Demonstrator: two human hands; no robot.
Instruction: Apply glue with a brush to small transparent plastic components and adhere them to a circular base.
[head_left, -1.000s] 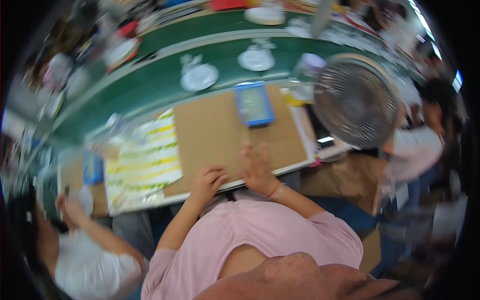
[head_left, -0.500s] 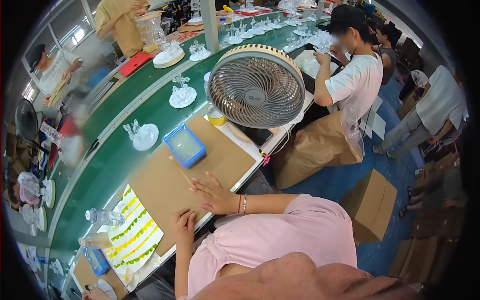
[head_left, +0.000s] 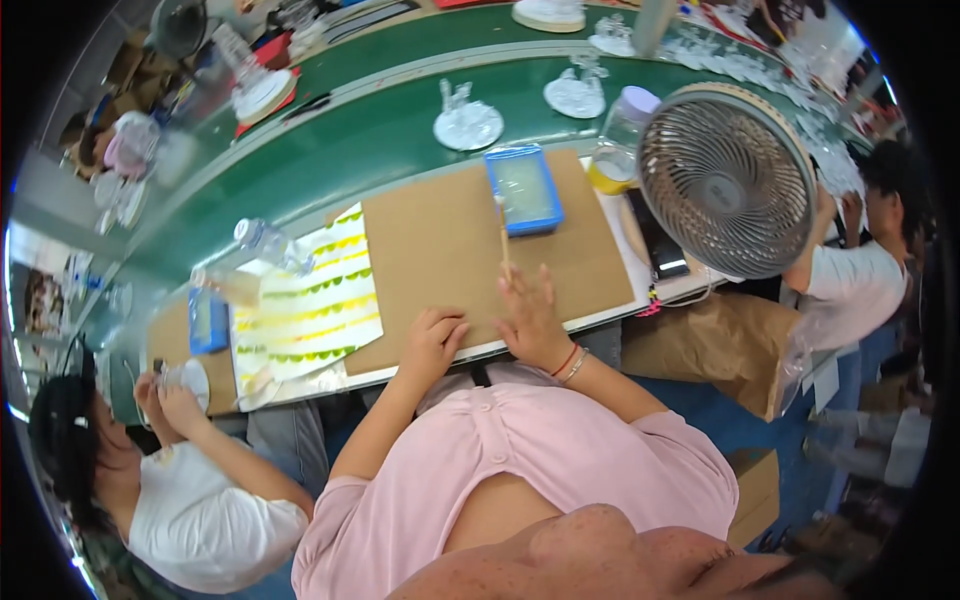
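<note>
A brown cardboard sheet covers the tabletop before me. My left hand rests at its near edge with the fingers curled in, and nothing shows in them. To its right, my right hand lies on the sheet with fingers spread, its fingertips touching or just beside the lower end of a thin wooden stick. The stick's upper end reaches the near side of a blue-rimmed rectangular container with pale, translucent contents; I cannot tell whether it leans on the rim.
A round desk fan stands right, beside a phone, yellow tape roll and lilac-lidded jar. Left are a striped paper and clear bottle. Clear ornaments stand on the green belt. People sit on both sides.
The view has swung to the left, bringing a person at the left into sight. My hands stay at the cardboard's near edge, the right one still spread by the stick.
</note>
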